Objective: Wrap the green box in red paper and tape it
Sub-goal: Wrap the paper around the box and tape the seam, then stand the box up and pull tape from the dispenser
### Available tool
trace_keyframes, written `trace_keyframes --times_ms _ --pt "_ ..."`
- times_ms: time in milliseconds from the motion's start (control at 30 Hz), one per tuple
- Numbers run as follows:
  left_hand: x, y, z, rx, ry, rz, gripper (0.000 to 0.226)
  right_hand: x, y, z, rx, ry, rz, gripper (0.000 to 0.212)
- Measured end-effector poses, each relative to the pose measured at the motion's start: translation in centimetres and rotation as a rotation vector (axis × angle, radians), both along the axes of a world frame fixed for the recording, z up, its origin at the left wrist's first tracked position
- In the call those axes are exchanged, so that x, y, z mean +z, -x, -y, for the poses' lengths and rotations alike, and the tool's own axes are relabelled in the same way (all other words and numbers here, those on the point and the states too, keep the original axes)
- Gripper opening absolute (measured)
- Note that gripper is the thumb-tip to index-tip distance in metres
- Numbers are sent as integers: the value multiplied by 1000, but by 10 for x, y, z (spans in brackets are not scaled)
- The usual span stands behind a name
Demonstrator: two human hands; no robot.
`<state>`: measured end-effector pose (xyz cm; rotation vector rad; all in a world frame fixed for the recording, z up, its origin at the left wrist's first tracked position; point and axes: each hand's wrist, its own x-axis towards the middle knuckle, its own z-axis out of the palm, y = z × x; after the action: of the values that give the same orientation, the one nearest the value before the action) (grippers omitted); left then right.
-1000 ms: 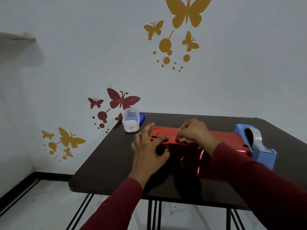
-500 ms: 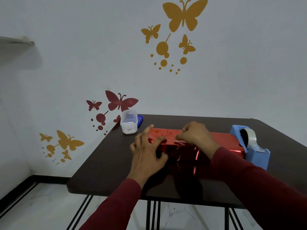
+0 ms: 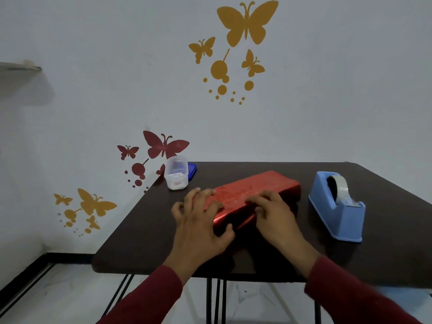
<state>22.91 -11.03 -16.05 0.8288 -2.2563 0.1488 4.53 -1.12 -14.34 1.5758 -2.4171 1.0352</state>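
The red paper (image 3: 252,190) covering the box is looking like glossy foil: its top face is showing a fine, grainy sparkle, while the near side is gleaming smooth and mirror-like, with light creases. The dark table (image 3: 233,169) is looking like smooth, semi-matt wood or laminate, throwing back only faint reflections. The blue tape dispenser (image 3: 336,213) is looking like smooth, dull-sheened plastic, and its roll of tape (image 3: 340,185) is shining clear and glossy. The small container (image 3: 176,173) is appearing as cloudy translucent plastic beside a glossy blue lid (image 3: 192,170). The sleeves (image 3: 149,298) are looking like soft, matt cloth.
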Motion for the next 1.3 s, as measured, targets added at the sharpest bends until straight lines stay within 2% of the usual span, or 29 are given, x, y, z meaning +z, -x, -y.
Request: trace_keyframes --times_ms 67,200,267,300,367,433,533,600,733,800,900,1067,1233,1300 --pt "10 0 -10 -28 -18 3 42 -5 16 7 25 110 113 51" --pt "37 10 -20 -144 -225 -53 53 -10 29 11 148 151 456 58" --pt "46 14 -17 -205 -352 -177 55 -15 36 16 187 189 606 64" --pt "52 15 -13 -223 -432 -298 54 -20 41 18 215 221 691 68" --pt "61 18 2 -246 -686 -565 51 -24 43 19 217 264 806 71" --pt "62 19 21 -205 -1014 -688 52 -20 35 12 168 291 823 69" --pt "47 17 38 -216 -1403 -659 61 -16 20 2 -12 325 916 53" --pt "41 16 31 -301 -1554 -622 69 -20 12 1 -25 322 1015 41" --pt "47 21 17 -387 -1582 -689 72 -4 10 -3 148 374 1166 43" --pt "57 24 18 -413 -1524 -774 72 17 18 -3 199 371 1207 36" --pt "84 31 21 -387 -1423 -904 67 54 31 -3 222 450 1246 43" --pt "134 49 29 -323 -1347 -785 79 94 48 4 174 399 1229 50" --pt "157 64 31 -276 -1360 -790 83 119 40 6 147 285 1209 65" --pt "157 67 32 -273 -1365 -791 81 120 36 6 179 291 1231 62"
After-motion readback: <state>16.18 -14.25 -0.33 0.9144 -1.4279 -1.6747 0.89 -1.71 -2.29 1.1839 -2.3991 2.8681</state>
